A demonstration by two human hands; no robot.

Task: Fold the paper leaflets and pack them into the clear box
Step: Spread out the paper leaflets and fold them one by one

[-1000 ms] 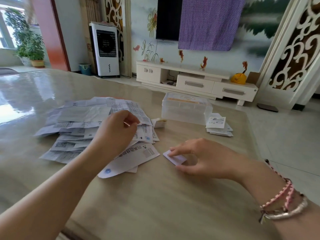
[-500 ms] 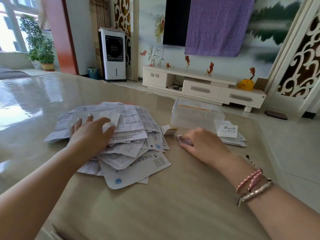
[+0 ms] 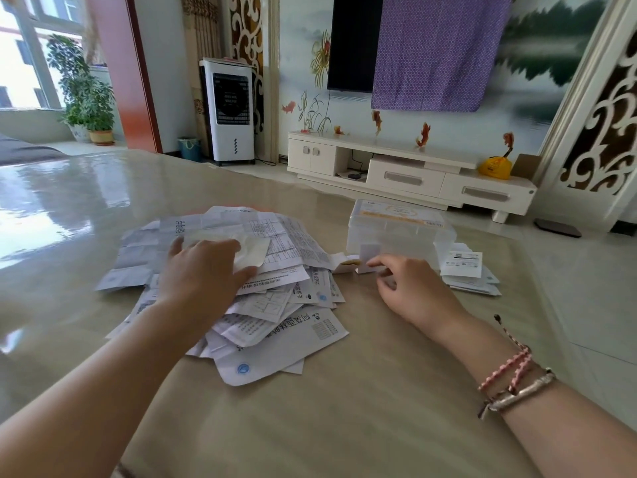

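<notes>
Both hands (image 3: 203,270) (image 3: 410,288) near leaflet pile (image 3: 275,326), box (image 3: 400,232).

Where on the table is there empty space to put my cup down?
The near part of the table, between the two arms and in front of the paper pile, is bare. The far left corner behind the pile is bare too. It is crowded in the middle: the pile, the clear box, the small stack of folded leaflets and both hands.
</notes>
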